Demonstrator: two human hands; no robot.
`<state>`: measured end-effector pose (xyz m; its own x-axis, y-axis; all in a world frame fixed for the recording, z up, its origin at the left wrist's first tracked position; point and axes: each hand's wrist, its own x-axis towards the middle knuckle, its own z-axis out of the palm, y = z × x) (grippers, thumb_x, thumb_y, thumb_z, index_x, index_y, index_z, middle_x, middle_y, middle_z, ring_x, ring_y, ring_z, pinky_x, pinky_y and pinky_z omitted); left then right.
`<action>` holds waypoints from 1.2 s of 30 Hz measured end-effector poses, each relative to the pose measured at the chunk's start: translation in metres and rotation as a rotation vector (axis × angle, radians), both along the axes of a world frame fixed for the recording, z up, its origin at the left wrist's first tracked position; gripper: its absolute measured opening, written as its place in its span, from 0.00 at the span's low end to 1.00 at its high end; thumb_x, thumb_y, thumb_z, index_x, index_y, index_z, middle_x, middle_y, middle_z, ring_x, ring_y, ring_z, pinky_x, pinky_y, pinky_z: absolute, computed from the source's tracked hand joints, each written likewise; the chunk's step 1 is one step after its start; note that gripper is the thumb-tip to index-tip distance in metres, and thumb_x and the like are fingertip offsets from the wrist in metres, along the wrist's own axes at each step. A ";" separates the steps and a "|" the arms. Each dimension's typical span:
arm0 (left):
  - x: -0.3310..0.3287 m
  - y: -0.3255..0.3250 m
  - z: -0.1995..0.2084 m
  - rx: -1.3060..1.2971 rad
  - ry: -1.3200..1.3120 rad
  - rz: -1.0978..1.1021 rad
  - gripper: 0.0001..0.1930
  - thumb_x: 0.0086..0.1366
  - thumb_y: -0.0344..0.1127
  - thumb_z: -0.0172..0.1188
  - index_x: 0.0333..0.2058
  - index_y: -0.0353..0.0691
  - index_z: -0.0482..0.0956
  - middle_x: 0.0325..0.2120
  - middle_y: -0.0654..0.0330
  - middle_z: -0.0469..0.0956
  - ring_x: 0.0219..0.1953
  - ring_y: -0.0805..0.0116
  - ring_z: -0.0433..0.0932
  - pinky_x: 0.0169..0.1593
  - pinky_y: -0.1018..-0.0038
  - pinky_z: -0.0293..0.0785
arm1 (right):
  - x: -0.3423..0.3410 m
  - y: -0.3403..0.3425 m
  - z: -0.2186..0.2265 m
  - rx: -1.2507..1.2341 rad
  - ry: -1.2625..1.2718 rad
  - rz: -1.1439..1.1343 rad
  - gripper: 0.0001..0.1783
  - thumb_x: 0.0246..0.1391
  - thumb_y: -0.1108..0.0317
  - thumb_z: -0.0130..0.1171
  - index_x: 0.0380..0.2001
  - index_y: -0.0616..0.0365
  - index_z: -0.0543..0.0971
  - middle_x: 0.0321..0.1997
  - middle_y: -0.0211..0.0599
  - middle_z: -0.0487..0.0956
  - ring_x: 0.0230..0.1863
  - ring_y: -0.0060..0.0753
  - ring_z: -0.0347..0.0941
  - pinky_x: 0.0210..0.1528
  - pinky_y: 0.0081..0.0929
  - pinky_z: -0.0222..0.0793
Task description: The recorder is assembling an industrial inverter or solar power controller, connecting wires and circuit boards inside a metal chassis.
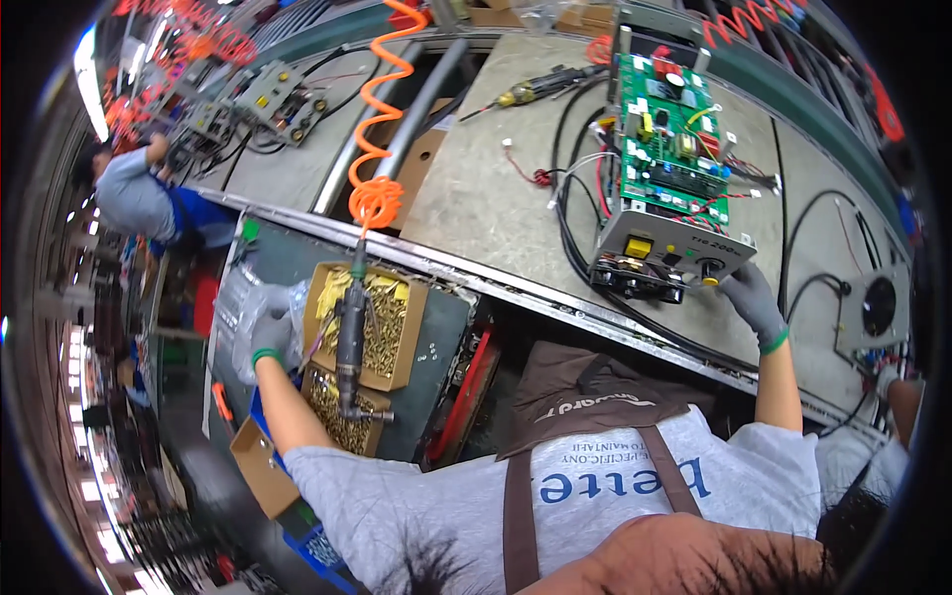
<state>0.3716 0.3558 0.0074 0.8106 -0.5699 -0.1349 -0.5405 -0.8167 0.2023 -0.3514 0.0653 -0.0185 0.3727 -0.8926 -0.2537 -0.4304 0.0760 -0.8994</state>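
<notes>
My left hand (272, 335), in a grey glove with a green cuff, is at a clear plastic bag (234, 309) on the green side bench; the plastic hides its fingers. My right hand (756, 305), gloved alike, has its fingers closed around the lower right corner of an uncased welding machine (684, 243), beside the front panel's knob. A green circuit board (674, 139) with wires and components tops that machine. A dark air screwdriver (350, 342) hangs from an orange coiled hose (375, 203) over a cardboard box of brass-coloured screws (392, 342).
Another screw box (337, 409) sits nearer me. A yellow-black screwdriver (535, 89) and black cables (565, 188) lie on the grey worktop (476, 188). At right is a panel with a fan (878, 305). Another person (149, 193) works at far left; a co-worker's arm (902, 402) shows at right.
</notes>
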 end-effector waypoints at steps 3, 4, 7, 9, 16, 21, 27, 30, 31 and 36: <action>0.005 -0.009 0.005 0.174 -0.078 0.023 0.24 0.53 0.44 0.56 0.44 0.31 0.78 0.42 0.38 0.77 0.48 0.47 0.77 0.51 0.64 0.71 | -0.001 0.001 0.010 0.078 -0.028 -0.106 0.19 0.57 0.64 0.55 0.50 0.60 0.74 0.42 0.31 0.77 0.39 0.18 0.70 0.39 0.19 0.68; -0.002 -0.011 0.011 0.155 -0.127 0.029 0.25 0.53 0.45 0.57 0.44 0.31 0.78 0.41 0.39 0.78 0.47 0.47 0.77 0.51 0.63 0.71 | -0.003 0.002 0.016 0.061 -0.060 -0.088 0.19 0.57 0.64 0.55 0.50 0.60 0.74 0.42 0.31 0.77 0.39 0.18 0.70 0.39 0.19 0.68; -0.041 -0.016 0.038 0.150 -0.190 0.112 0.25 0.51 0.48 0.58 0.41 0.33 0.79 0.39 0.40 0.79 0.44 0.47 0.78 0.47 0.61 0.72 | -0.015 0.002 0.046 0.093 0.136 -0.006 0.13 0.56 0.63 0.55 0.39 0.61 0.79 0.32 0.30 0.78 0.35 0.18 0.73 0.36 0.20 0.68; -0.078 -0.011 0.067 0.208 -0.372 0.022 0.20 0.51 0.45 0.59 0.36 0.34 0.78 0.33 0.43 0.80 0.38 0.46 0.79 0.42 0.59 0.72 | -0.028 0.007 0.068 0.173 0.116 0.087 0.11 0.55 0.64 0.55 0.35 0.60 0.80 0.29 0.30 0.79 0.34 0.18 0.74 0.35 0.20 0.69; -0.309 -0.038 0.108 -0.515 0.201 -0.242 0.09 0.51 0.28 0.62 0.33 0.39 0.76 0.30 0.61 0.78 0.30 0.72 0.76 0.33 0.74 0.72 | 0.025 0.054 0.045 0.128 -0.196 0.630 0.13 0.53 0.65 0.62 0.41 0.58 0.82 0.41 0.38 0.83 0.43 0.29 0.78 0.48 0.27 0.71; -0.469 -0.122 0.030 -0.420 1.336 -0.319 0.12 0.60 0.34 0.61 0.40 0.34 0.75 0.31 0.60 0.79 0.27 0.77 0.76 0.27 0.82 0.70 | 0.042 0.080 0.023 0.059 -0.485 0.456 0.19 0.55 0.68 0.60 0.49 0.61 0.76 0.31 0.33 0.77 0.35 0.20 0.73 0.38 0.20 0.67; -0.538 -0.166 -0.014 -0.458 1.637 -0.247 0.15 0.67 0.43 0.55 0.43 0.36 0.74 0.30 0.62 0.78 0.22 0.83 0.70 0.23 0.87 0.65 | 0.005 0.065 0.019 -0.235 -0.444 0.256 0.18 0.50 0.67 0.63 0.46 0.57 0.78 0.32 0.39 0.76 0.34 0.34 0.75 0.42 0.27 0.68; -0.548 -0.172 -0.016 -0.500 1.590 -0.255 0.15 0.67 0.44 0.55 0.42 0.36 0.75 0.29 0.63 0.78 0.22 0.82 0.69 0.24 0.85 0.66 | -0.004 0.057 0.011 -0.431 -0.403 0.189 0.16 0.50 0.70 0.61 0.44 0.57 0.78 0.33 0.40 0.77 0.34 0.35 0.75 0.42 0.27 0.69; -0.551 -0.171 -0.015 -0.421 1.499 -0.314 0.16 0.67 0.43 0.55 0.44 0.36 0.75 0.29 0.63 0.78 0.23 0.82 0.70 0.24 0.85 0.66 | -0.008 0.054 0.009 -0.426 -0.415 0.176 0.16 0.50 0.70 0.61 0.44 0.57 0.78 0.33 0.40 0.77 0.34 0.35 0.75 0.42 0.27 0.69; -0.545 -0.180 -0.011 -0.611 0.573 -0.647 0.13 0.62 0.35 0.60 0.43 0.35 0.79 0.32 0.56 0.81 0.29 0.74 0.78 0.30 0.75 0.73 | -0.031 0.005 -0.003 -0.145 -0.250 0.149 0.13 0.52 0.71 0.58 0.43 0.58 0.77 0.35 0.42 0.79 0.37 0.39 0.77 0.41 0.32 0.72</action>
<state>-0.1731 0.1759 -0.0033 0.2342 -0.9706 0.0550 -0.5302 -0.0801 0.8441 -0.3821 0.0707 -0.0218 0.5364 -0.8439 -0.0116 -0.1914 -0.1083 -0.9755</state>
